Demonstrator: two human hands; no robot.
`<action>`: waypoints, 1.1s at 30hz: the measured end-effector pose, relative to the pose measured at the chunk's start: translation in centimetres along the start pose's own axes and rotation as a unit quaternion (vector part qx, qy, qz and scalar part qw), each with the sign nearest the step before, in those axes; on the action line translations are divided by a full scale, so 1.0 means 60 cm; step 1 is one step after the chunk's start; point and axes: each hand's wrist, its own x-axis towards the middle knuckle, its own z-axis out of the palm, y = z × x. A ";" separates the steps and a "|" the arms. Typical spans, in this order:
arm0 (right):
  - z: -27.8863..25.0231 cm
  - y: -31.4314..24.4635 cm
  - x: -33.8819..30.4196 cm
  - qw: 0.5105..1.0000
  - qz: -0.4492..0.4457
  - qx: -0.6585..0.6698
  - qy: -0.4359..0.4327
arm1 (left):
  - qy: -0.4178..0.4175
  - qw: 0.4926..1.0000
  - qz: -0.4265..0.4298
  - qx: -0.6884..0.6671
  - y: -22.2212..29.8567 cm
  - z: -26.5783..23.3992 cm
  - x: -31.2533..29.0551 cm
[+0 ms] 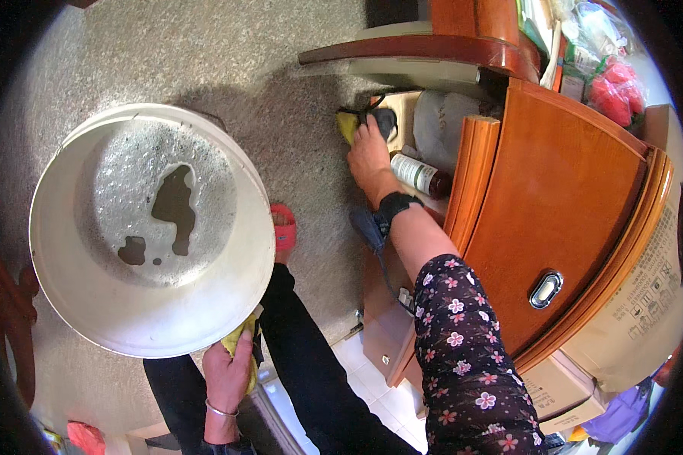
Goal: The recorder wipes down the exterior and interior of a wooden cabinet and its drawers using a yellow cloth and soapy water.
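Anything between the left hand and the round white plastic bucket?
Yes: a crumpled yellow cloth, gripped in the left hand, lies between it and the near, lower-right rim of the round white plastic bucket. Can't tell whether the cloth presses on the rim. Nothing else visible in between.

One white bucket (62, 243)

On its near side: one left hand (228, 373), one silver bangle (221, 411), one yellow cloth (235, 339). To its right: one red slipper (284, 229), one right hand (371, 158), one black wristband (396, 206), one brown bottle (421, 174), one silver handle (546, 290).
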 end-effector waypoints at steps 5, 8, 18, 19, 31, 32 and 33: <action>0.075 -0.109 -0.038 0.997 0.012 0.050 -0.056 | -0.011 1.000 -0.019 -0.010 -0.004 0.005 0.007; 0.074 -0.095 -0.049 0.997 -0.012 0.063 -0.036 | 0.003 1.000 0.017 -0.009 0.000 0.009 0.006; -0.012 0.014 -0.152 0.947 0.086 0.301 -0.074 | -0.007 1.000 0.003 0.019 0.011 0.003 0.012; -0.057 0.045 -0.158 0.933 0.037 0.330 -0.141 | -0.008 0.999 0.012 0.033 0.008 0.000 0.011; -0.137 0.141 -0.031 0.546 0.132 0.692 0.454 | 0.000 1.000 0.000 0.024 0.021 0.002 0.008; -0.149 0.144 -0.016 0.624 0.047 0.581 0.521 | -0.001 1.000 0.002 0.021 0.017 0.003 0.005; -0.169 0.115 0.001 0.606 0.012 0.621 0.496 | 0.009 1.000 -0.009 0.021 0.006 -0.005 0.004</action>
